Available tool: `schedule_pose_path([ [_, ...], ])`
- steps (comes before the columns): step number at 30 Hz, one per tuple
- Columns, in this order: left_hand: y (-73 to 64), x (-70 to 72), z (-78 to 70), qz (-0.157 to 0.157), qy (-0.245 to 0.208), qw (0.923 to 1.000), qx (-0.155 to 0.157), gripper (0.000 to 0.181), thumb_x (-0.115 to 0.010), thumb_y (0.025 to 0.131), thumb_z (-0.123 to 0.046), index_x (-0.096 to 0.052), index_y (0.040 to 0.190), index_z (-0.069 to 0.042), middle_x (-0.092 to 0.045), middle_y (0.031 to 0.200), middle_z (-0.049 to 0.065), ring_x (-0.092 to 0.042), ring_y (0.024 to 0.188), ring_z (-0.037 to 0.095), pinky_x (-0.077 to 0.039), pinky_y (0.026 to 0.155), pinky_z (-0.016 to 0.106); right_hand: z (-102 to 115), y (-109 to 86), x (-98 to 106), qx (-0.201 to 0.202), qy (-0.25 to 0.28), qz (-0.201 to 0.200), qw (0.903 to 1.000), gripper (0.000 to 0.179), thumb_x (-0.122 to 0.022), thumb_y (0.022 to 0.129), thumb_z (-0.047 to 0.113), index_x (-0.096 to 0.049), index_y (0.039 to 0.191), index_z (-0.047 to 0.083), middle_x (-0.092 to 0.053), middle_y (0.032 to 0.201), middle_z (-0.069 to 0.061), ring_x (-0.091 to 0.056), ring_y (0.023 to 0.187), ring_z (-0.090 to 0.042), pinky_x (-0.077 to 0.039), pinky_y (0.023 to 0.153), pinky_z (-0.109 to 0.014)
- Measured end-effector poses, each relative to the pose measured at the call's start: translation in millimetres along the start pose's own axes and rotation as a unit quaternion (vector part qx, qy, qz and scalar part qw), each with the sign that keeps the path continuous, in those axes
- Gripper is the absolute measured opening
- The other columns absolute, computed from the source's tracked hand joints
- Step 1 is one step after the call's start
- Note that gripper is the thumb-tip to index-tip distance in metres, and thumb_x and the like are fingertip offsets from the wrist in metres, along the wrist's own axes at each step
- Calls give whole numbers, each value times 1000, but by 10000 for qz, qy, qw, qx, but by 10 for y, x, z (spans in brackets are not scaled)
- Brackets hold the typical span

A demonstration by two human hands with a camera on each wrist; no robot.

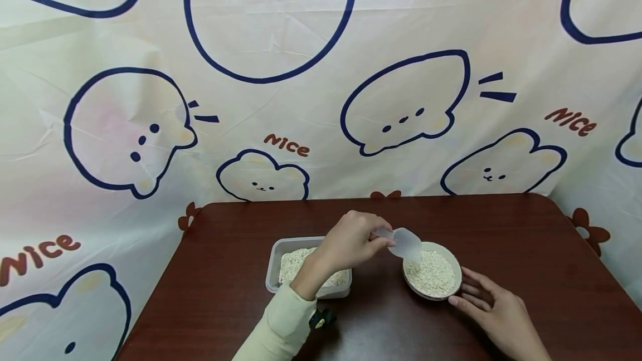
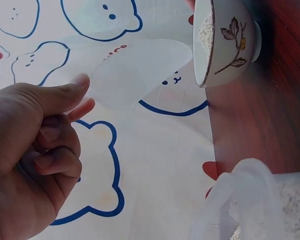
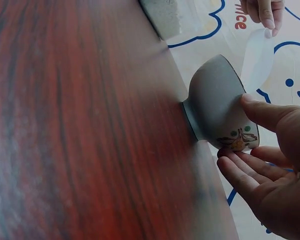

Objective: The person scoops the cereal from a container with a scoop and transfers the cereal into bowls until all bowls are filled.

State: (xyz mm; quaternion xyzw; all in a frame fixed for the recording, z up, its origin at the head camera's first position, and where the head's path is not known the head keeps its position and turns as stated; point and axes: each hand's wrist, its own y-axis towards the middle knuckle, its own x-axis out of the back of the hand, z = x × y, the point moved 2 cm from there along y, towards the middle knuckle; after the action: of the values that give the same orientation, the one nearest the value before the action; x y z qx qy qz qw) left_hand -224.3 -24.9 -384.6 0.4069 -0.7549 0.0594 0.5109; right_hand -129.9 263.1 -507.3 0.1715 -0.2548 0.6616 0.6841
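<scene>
My left hand [image 1: 348, 244] pinches a translucent plastic scoop [image 1: 407, 245] between thumb and fingers. The scoop tilts down over the left rim of a small bowl [image 3: 217, 100] printed with a leafy branch. Pale oat flakes [image 1: 431, 274] fill much of the bowl, which stands on the table. On the bowl's right side, my right hand [image 1: 494, 308] steadies it, thumb at the rim and fingertips against the outer wall. Beneath my left forearm is a clear plastic container [image 1: 271, 274] of the same flakes, its right part partly covered by the arm.
A dark red-brown wooden table [image 1: 381, 322] carries both vessels. Behind it hangs a pale cloth [image 1: 321, 110] with blue cartoon outlines, meeting the table's far edge. A dark band with a small yellow mark [image 1: 321, 319] sits at my left sleeve.
</scene>
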Motion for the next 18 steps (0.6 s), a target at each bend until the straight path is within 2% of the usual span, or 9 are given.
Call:
schedule_pose_path([
  [3, -20, -12, 25, -64, -155, 9998, 49, 15, -81, 98, -19, -82, 108, -7, -83, 101, 2, -68, 77, 4, -48, 68, 11, 8, -5, -3, 21, -5, -15, 10000, 82, -89, 90, 37, -53, 155, 2, -68, 139, -28, -78, 105, -8, -62, 83, -20],
  [9, -124, 0, 106, -355, -605, 9972, 266, 13, -82, 96, -16, -82, 105, -7, -81, 97, 3, -55, 67, 1, -45, 63, 14, 18, -24, 22, 225, -178, -154, 9995, 80, -89, 90, 37, -55, 153, 1, -68, 139, -30, -80, 106, -16, -62, 82, -21],
  [10, -148, 10, 124, -433, -699, 9961, 313, 12, -83, 96, -16, -82, 105, -8, -80, 95, 2, -52, 66, 1, -45, 62, 15, 23, -30, 30, 303, -205, -216, 9991, 79, -89, 90, 36, -56, 152, 1, -67, 140, -29, -79, 106, -13, -62, 82, -20],
  [13, -230, 45, 193, -653, -955, 9921, 475, 11, -83, 96, -16, -82, 104, -9, -78, 91, 0, -47, 62, -1, -43, 59, 17, 72, -50, 53, 611, -240, -536, 9964, 73, -90, 90, 32, -59, 150, 3, -69, 140, -25, -71, 106, 9, -59, 81, -13],
  [15, -294, 74, 245, -794, -1105, 9889, 601, 10, -83, 96, -17, -82, 104, -11, -71, 81, -3, -42, 59, -1, -39, 57, 18, 117, -59, 70, 824, -210, -742, 9936, 69, -90, 90, 28, -60, 148, 4, -70, 140, -22, -62, 107, 21, -57, 82, -11],
  [18, -398, 124, 321, -1001, -1279, 9833, 815, 9, -82, 97, -17, -82, 105, -12, -58, 71, -7, -36, 57, 0, -34, 56, 19, 191, -77, 92, 1055, -106, -940, 9899, 67, -90, 89, 24, -62, 147, 6, -70, 140, -19, -56, 109, 27, -56, 83, -9],
])
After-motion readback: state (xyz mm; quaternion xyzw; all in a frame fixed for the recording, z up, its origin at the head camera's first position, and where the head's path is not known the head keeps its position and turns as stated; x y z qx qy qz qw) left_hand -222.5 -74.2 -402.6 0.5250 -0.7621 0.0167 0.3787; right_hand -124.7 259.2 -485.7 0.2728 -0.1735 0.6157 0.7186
